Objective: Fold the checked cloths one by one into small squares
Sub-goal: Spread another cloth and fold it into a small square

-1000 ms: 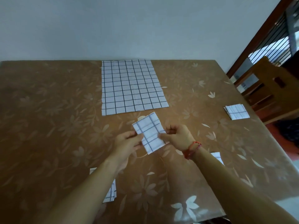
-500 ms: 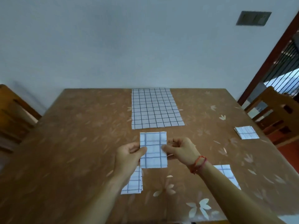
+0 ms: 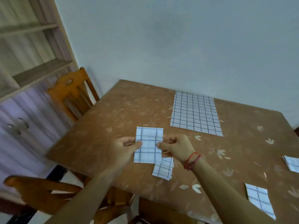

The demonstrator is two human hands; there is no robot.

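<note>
Floral table (image 3: 113, 118) — folded checked cloth (image 3: 148, 147) between left hand (image 3: 124, 149), right hand (image 3: 178, 146)

Both hands hold a folded checked cloth (image 3: 148, 145) above the near part of the table (image 3: 123, 113): the left hand (image 3: 125, 148) pinches its left edge, the right hand (image 3: 177, 147) its right edge. Below it lies a small folded stack (image 3: 163, 169). A flat unfolded checked cloth (image 3: 195, 113) lies farther away. Two more folded cloths (image 3: 258, 200) (image 3: 292, 163) lie on the right. A wooden chair (image 3: 72, 94) stands at the table's left.
</note>
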